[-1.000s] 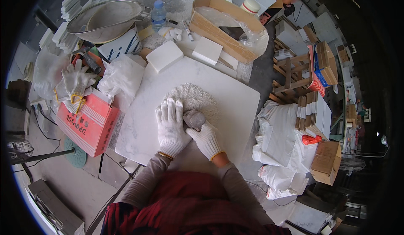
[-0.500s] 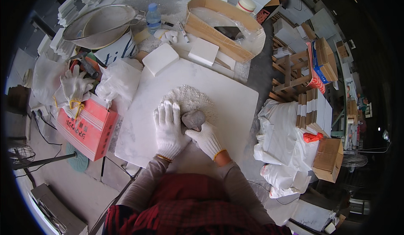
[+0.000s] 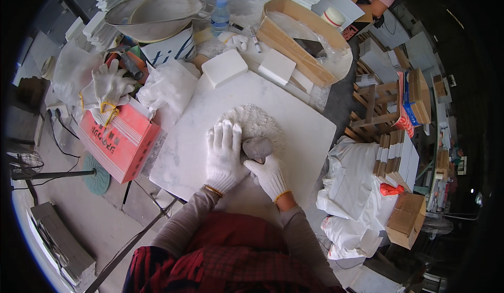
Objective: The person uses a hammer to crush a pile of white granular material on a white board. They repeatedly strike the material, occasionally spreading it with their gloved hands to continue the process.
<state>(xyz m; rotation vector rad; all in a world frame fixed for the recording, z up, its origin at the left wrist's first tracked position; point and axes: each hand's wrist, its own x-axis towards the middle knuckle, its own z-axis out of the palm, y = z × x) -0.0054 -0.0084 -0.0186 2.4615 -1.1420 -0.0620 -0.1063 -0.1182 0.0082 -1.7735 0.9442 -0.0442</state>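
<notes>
Your left hand (image 3: 224,156) stayed flat on the white round piece (image 3: 252,122), while your right hand (image 3: 269,173) kept gripping the grey stone (image 3: 257,147). Over 1 second the stone barely shifted, so the rubbing on the marble slab (image 3: 199,114) was slow.

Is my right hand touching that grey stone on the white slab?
Touching. The head view shows the gloved right hand wrapped around the lower edge of the grey stone, fingers against it with no gap, on the white slab.
</notes>
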